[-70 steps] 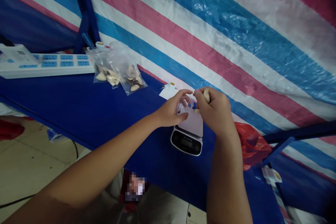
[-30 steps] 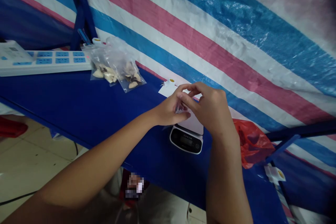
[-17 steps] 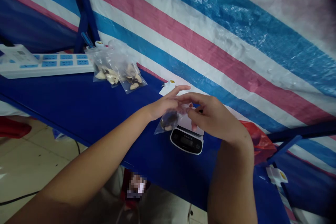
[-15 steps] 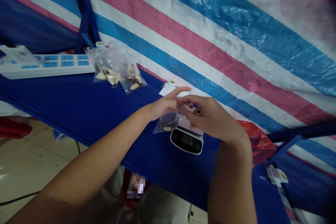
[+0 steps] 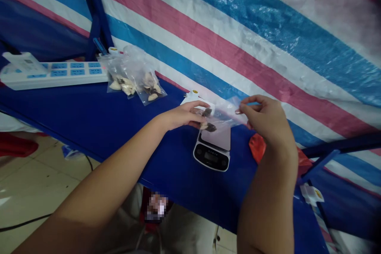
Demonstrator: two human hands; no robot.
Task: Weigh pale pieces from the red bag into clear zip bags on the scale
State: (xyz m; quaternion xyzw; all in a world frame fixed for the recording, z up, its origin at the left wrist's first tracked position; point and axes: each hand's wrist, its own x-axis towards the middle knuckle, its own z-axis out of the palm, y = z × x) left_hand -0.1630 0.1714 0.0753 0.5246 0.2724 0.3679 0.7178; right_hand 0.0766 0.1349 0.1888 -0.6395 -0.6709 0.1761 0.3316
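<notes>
Both my hands hold a small clear plastic bag [image 5: 222,114] stretched sideways just above a small digital scale [image 5: 213,147]. My left hand [image 5: 186,115] pinches the bag's left end, where a few dark and pale pieces [image 5: 208,121] lie inside. My right hand [image 5: 266,117] pinches the bag's right end with thumb and forefinger. The scale sits on the blue table [image 5: 98,127], its white platform bare beneath the bag.
Two filled clear bags [image 5: 133,81] of pale pieces lie at the back left beside a white power strip [image 5: 53,73]. A red plastic bag [image 5: 258,147] sits right of the scale. White label paper [image 5: 190,97] lies behind my left hand. A striped tarp hangs behind.
The hands have drawn apart, pulling the bag out flat between them. It was bunched low at the scale's left with both hands close together; now it is raised over the platform.
</notes>
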